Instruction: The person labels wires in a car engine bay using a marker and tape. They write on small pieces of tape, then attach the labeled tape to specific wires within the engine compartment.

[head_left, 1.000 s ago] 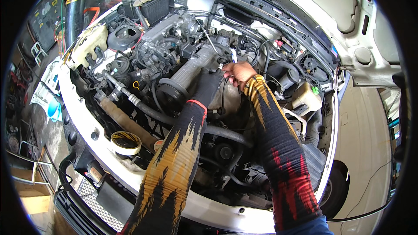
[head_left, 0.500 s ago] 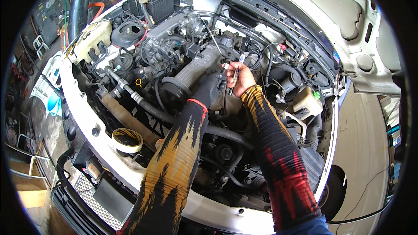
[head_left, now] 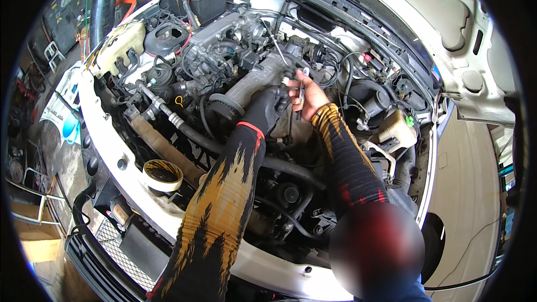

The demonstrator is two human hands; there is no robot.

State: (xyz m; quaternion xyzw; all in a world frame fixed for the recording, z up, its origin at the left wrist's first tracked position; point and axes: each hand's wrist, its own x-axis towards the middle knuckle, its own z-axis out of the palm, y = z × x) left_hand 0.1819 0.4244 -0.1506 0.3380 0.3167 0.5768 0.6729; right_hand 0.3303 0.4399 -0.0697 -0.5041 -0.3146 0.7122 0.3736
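My left hand [head_left: 268,107], in a black glove, is closed around what looks like a black cable [head_left: 290,124] above the engine. Most of its grip is hidden from view. A small white piece [head_left: 286,81], perhaps tape, shows at the cable's upper end, between the fingertips of both hands. My bare right hand [head_left: 315,99] holds a slim marker pen [head_left: 302,90], tilted nearly upright across the fingers. Both hands are close together beside the long ribbed grey engine cover [head_left: 254,81].
A roll of tape [head_left: 163,175] lies on the white front edge of the engine bay. A battery [head_left: 204,5] stands at the far left, and a fluid reservoir [head_left: 395,132] at the right. The raised hood [head_left: 447,22] hangs at upper right. A yellow-topped gas cylinder [head_left: 104,8] stands beyond.
My left hand has turned slightly, its fingers now curled more tightly. The right hand and marker pen have shifted a little, staying near the white piece.
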